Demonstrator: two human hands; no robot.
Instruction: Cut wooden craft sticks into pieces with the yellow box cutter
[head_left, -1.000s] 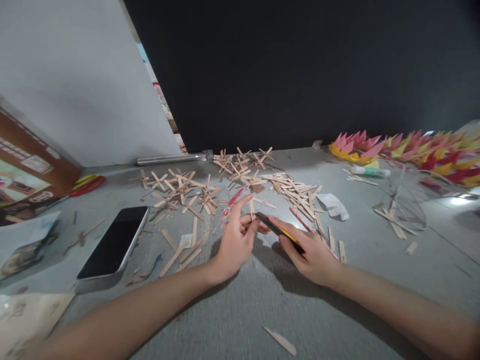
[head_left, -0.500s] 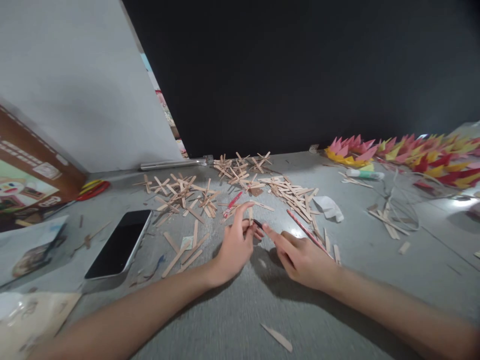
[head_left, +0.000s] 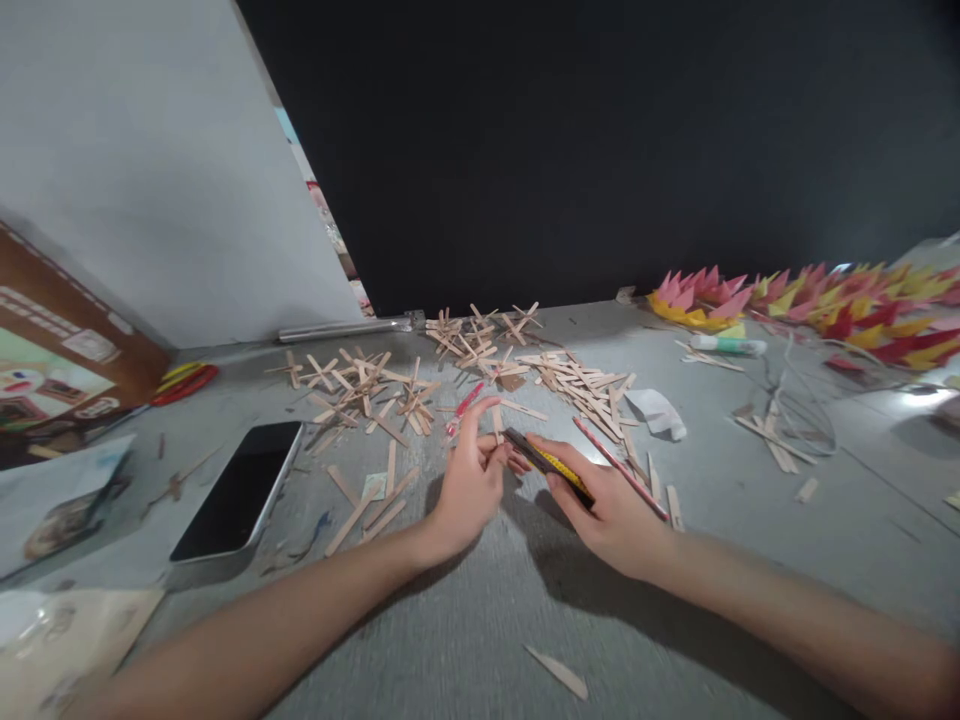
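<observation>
In the middle of the head view, my left hand (head_left: 476, 478) pinches a wooden craft stick (head_left: 497, 420) that stands nearly upright between thumb and fingers. My right hand (head_left: 611, 510) is closed around a yellow and black utility knife (head_left: 553, 465). The knife's dark front end reaches the stick by my left fingertips; whether the blade touches the wood is too small to tell. Just beyond the hands lies a small red and clear item (head_left: 469, 400). A red pencil (head_left: 619, 468) rests beside my right hand. Nearer to me, a pointed piece of stick (head_left: 556, 671) lies on the table.
Heaps of craft sticks (head_left: 585, 393), some crossed, spread behind the hands. A phone (head_left: 238, 490) lies at left, near a brown box (head_left: 67, 350). At right are a crumpled white paper (head_left: 657, 413), a glue stick (head_left: 727, 345) and pink and yellow paper crowns (head_left: 697, 300). A black panel (head_left: 600, 150) stands behind.
My right hand has turned, so the yellow body of the knife now shows. The knife's front end is at the stick. My left hand has barely moved.
</observation>
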